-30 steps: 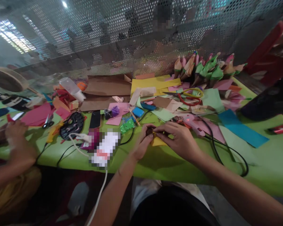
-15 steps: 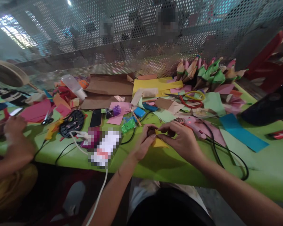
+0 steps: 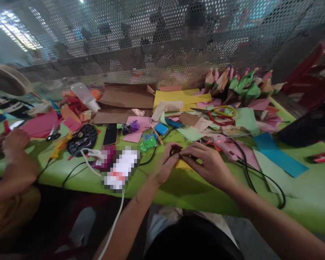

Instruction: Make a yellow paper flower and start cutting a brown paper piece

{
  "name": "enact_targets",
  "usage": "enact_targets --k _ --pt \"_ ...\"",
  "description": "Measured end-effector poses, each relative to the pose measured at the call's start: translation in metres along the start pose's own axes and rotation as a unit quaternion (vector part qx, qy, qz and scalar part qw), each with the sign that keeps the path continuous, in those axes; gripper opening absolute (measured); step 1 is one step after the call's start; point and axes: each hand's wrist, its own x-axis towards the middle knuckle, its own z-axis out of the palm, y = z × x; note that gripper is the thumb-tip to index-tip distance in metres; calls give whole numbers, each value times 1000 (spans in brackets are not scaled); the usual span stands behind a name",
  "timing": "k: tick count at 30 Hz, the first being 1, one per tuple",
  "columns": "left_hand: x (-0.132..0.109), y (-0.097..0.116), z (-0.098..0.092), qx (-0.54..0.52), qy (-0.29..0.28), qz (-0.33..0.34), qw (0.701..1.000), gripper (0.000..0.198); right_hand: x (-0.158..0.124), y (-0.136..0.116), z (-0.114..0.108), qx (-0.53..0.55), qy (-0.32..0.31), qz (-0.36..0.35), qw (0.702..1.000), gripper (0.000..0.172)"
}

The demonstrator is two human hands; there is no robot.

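Note:
Between my two hands is a small piece of yellow paper [image 3: 183,165], mostly covered by my fingers. My left hand [image 3: 166,162] is closed on its left side, thumb and fingers pinching it. From the right, my right hand [image 3: 206,161] pinches the paper's upper edge, fingertips close to my left thumb. Both hands are just above the green table cover [image 3: 195,196]. Just beyond my right hand lies a pink glue gun [image 3: 224,144] with a small red light and a black cord. A green plastic wrapper [image 3: 148,143] is to the left of my left hand.
Paper cones with coloured tips [image 3: 246,85] stand at the back right. Red- and yellow-handled scissors [image 3: 220,119] lie on paper scraps. A lit phone [image 3: 121,168] with a white cable is at the left front. Another person's hand [image 3: 16,141] is at far left; a dark cylinder [image 3: 308,122] is at right.
My right fingers have moved slightly left and down over the yellow paper, so less of it shows. My left hand stays nearly in place.

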Motion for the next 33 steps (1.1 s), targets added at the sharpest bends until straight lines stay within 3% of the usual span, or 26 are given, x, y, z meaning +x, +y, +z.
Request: enact_targets --k 9,14,17,20,23,28,33 --pt "4 1 1 5 10 -7 1000 22 1 6 1 74 27 91 993 11" --pt "8 0 -1 7 31 -13 999 28 2 23 -36 -33 70 122 989 15" --pt "9 0 -4 -7 33 -2 999 28 -10 37 -64 -128 73 143 979 15" --pt "9 0 -4 -21 28 7 999 27 -28 38 -75 -163 90 156 970 20" --pt "10 0 -2 -11 31 8 999 26 -37 22 -64 -120 62 138 981 19" --pt "12 -1 -1 4 37 15 999 26 -27 -13 -24 -59 0 67 996 24" --pt "10 0 -1 25 20 14 999 28 -17 -18 -6 -98 -15 49 994 31"
